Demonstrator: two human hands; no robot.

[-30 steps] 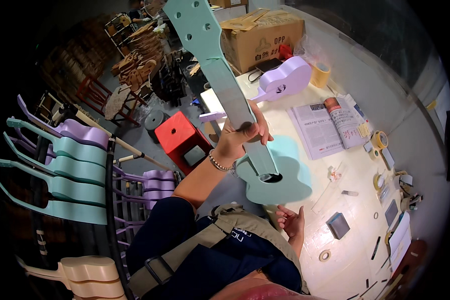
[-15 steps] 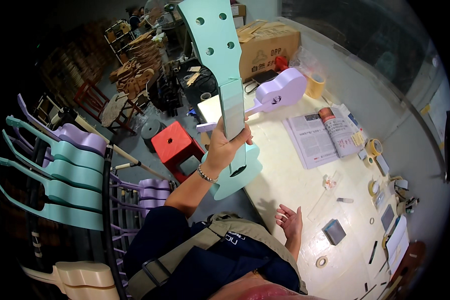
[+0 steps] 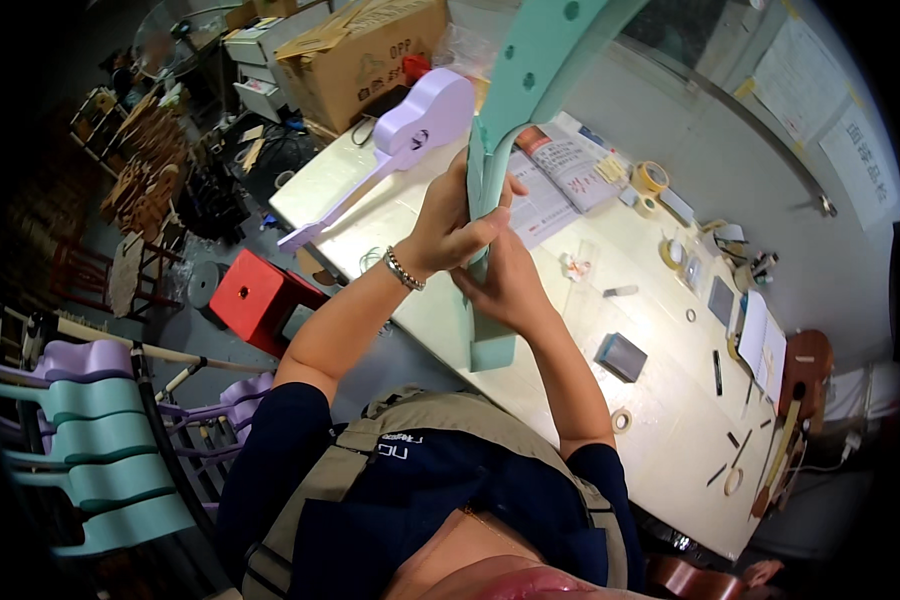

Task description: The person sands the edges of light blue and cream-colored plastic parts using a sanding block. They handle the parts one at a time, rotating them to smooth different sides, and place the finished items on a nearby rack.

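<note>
A mint-green ukulele (image 3: 492,350) is held upright in front of me, turned nearly edge-on, its headstock with tuner holes (image 3: 545,65) at the top of the view. My left hand (image 3: 453,225), with a beaded bracelet on the wrist, is closed around its neck. Just below, my right hand (image 3: 513,280) grips the same ukulele near where neck and body meet; most of its fingers are hidden behind the instrument. A lilac ukulele (image 3: 425,118) lies on the white table (image 3: 550,400) beyond my left hand.
An open magazine (image 3: 580,175), a grey block (image 3: 622,357) and tape rolls (image 3: 650,178) lie on the table. A cardboard box (image 3: 360,60) stands behind. Left are a red stool (image 3: 250,295) and a rack of mint ukuleles (image 3: 110,440). A brown ukulele (image 3: 805,370) stands far right.
My right hand has risen from above the table to grip the ukulele. The ukulele has turned from face-on to nearly edge-on. The view has swung right.
</note>
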